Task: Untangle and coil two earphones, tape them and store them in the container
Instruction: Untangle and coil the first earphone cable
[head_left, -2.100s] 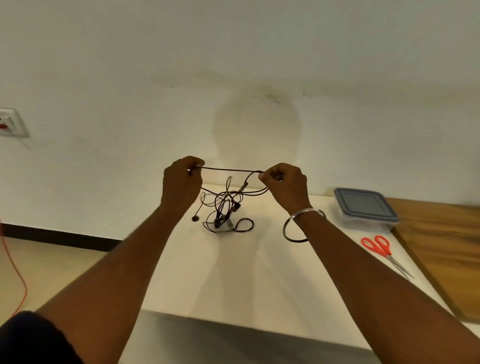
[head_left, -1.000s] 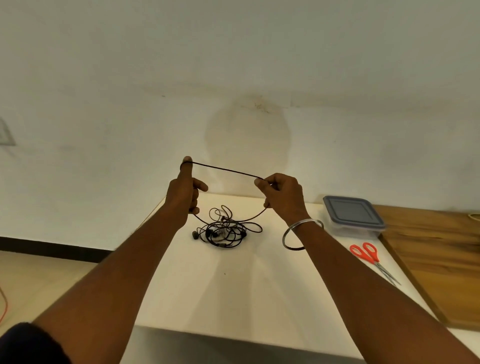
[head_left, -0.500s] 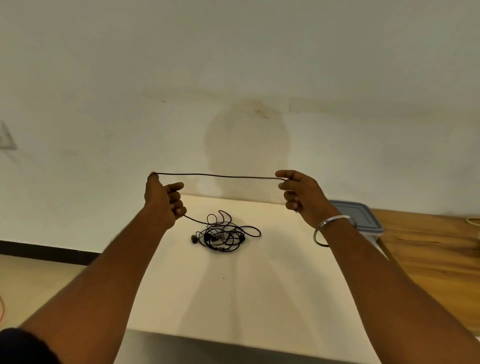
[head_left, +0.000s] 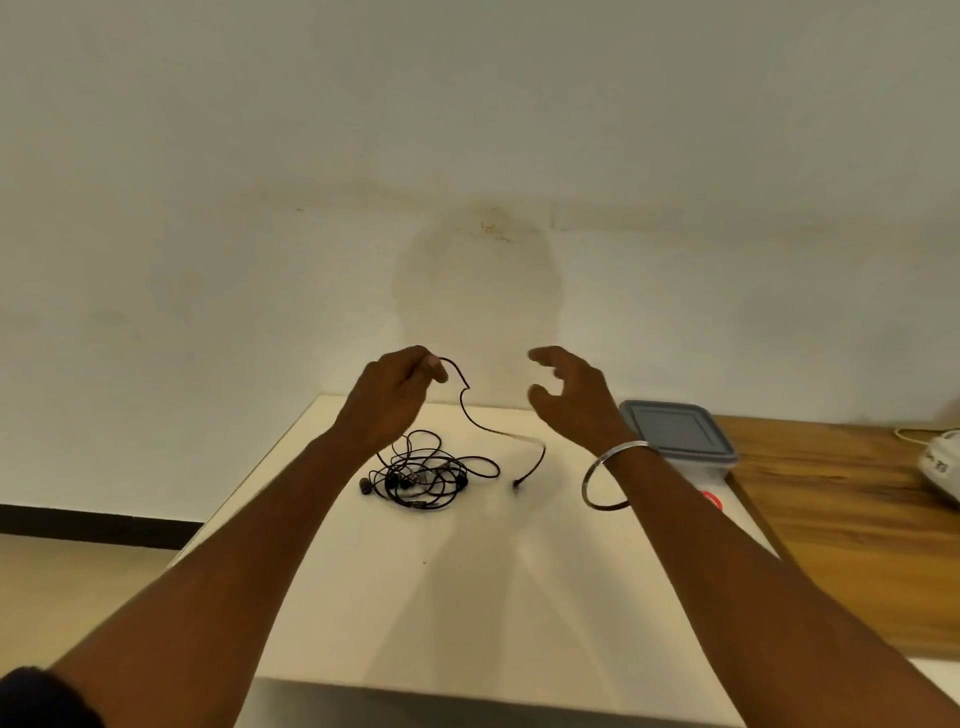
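the left grip (head_left: 392, 397) pinches a black cord (head_left: 470, 410) between thumb and fingertip, raised above the bench (head_left: 467, 597). the right grip (head_left: 571, 395) is wide, fingers loosely curved, holding nothing and clear of the cord.

from the pinch the cord drops in a slack curve, kinks once, and runs down to its free end, the plug (head_left: 518, 483). the plug looks to lie on or just over the bench, just right of the tangle (head_left: 421, 478). the other way, the cord seems to pass behind the left wrist and into the tangle. that is a loose black heap on the bench with an earbud (head_left: 365, 487) at its left edge. how many knots it holds i cannot tell.

the container (head_left: 680, 436) stands at the far right of the bench, behind the right wrist, lid on, well apart from the tangle. a red bit of scissors (head_left: 710, 501) peeps out by the right forearm. no tape shows.

by my reading the task is early. one stretch of one cord, plug end included, hangs free of the heap, but both earphones are mostly bundled together. nothing is coiled, nothing taped, nothing stored. left to do: finish separating the two, coil each, tape each, take the lid off the container and put both inside.
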